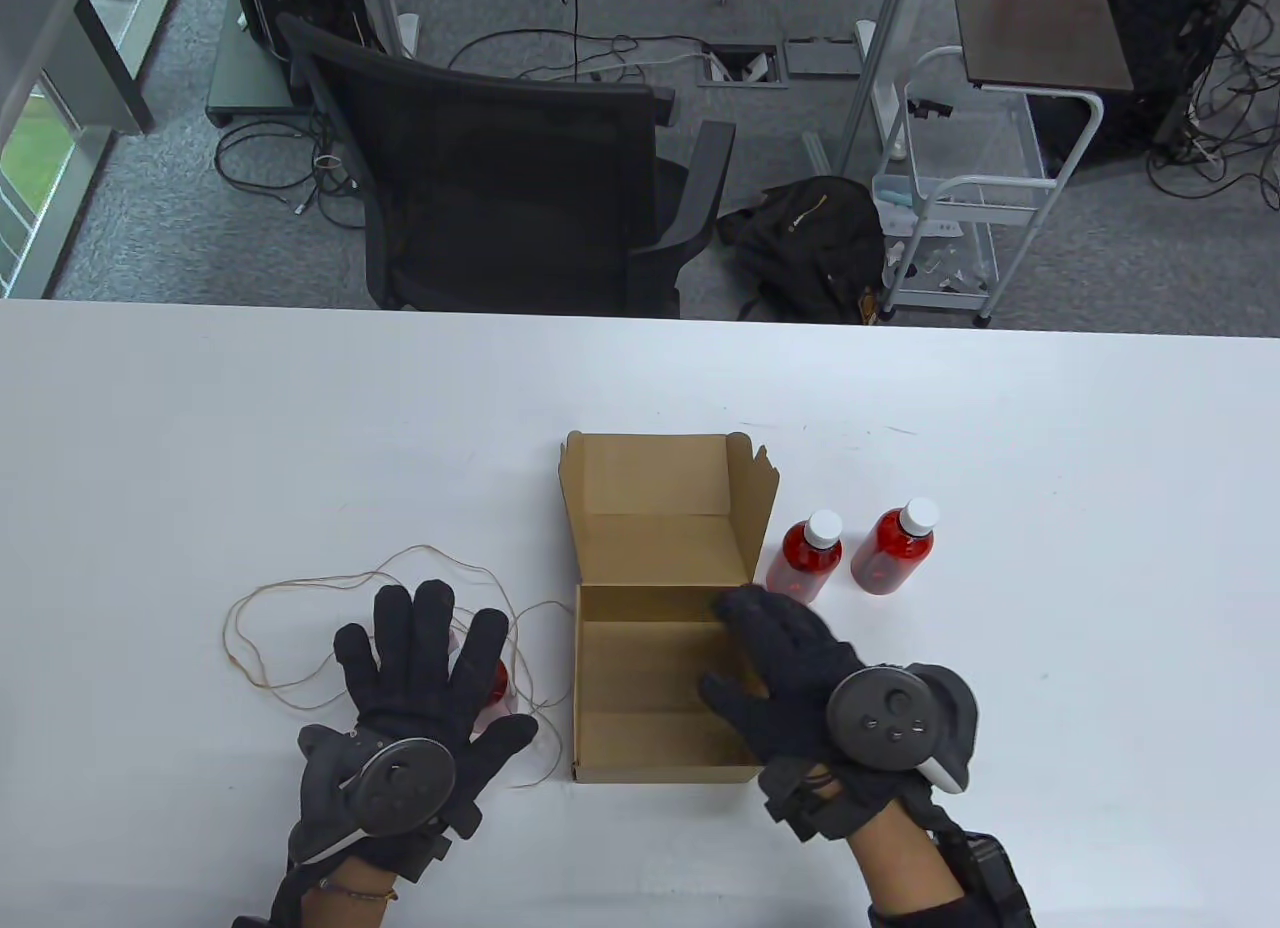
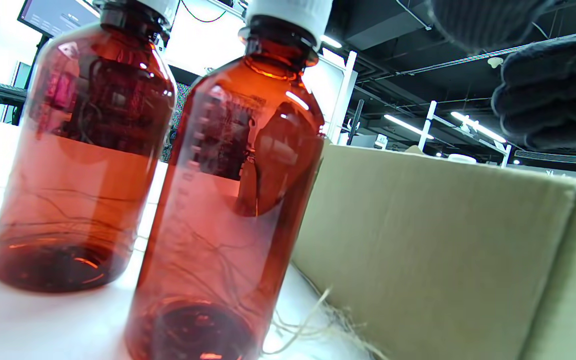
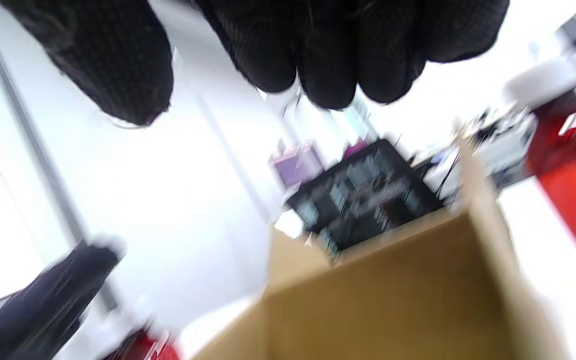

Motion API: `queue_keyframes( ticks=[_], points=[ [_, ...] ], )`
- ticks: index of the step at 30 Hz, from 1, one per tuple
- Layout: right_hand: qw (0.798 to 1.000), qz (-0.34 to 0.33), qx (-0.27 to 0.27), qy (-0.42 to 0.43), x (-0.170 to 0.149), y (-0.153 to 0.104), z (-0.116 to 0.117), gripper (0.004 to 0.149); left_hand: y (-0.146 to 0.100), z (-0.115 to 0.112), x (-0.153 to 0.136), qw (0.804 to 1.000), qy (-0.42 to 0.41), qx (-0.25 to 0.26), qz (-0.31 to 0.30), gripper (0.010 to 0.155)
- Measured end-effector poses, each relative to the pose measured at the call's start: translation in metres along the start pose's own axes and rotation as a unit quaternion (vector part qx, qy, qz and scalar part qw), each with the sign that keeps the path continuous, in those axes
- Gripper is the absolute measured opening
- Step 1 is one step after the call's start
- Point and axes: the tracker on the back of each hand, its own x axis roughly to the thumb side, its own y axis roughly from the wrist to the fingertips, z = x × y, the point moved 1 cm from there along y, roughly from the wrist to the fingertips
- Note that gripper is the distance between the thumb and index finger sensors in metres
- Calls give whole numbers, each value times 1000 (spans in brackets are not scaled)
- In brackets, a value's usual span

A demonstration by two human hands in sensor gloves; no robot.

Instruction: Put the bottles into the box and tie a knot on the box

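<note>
Progress: near zero, as we read it. Cardboard box [image 1: 660, 688] sits open, lid flap up at its far side, and we see nothing inside. Two red bottles with white caps [image 1: 806, 558] [image 1: 894, 548] stand upright just right of the box, near its far right corner. Two more amber-red bottles [image 2: 80, 145] [image 2: 228, 200] stand just left of the box; in the table view they're mostly hidden under our left hand [image 1: 420, 688]. Twine [image 1: 300, 608] lies in loose loops left of the box, untied.

Left hand hovers above those left bottles, fingers spread, holding nothing. Right hand [image 1: 800, 678] is over the box's right wall, fingers together and roughly straight, reaching over the cavity, empty. Right wrist view is blurred, adds little.

Left to do: all four bottles in, lid shut, twine round the box, knot.
</note>
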Motion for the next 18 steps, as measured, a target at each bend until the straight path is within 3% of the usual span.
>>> queue_keyframes(
  ticks=[2, 7, 13, 18],
  points=[
    [998, 41, -47, 24, -20, 5, -16, 84, 0, 0, 0, 1000, -1, 2, 1, 97],
    [984, 157, -81, 37, -76, 7, -29, 101, 1, 0, 0, 1000, -3, 1, 1, 97],
    [951, 267, -124, 94, -139, 3, -22, 105, 3, 2, 0, 1000, -4, 6, -1, 97],
    [924, 320, -163, 131, -168, 4, -8, 102, 4, 2, 0, 1000, -3, 5, -4, 97]
  ],
)
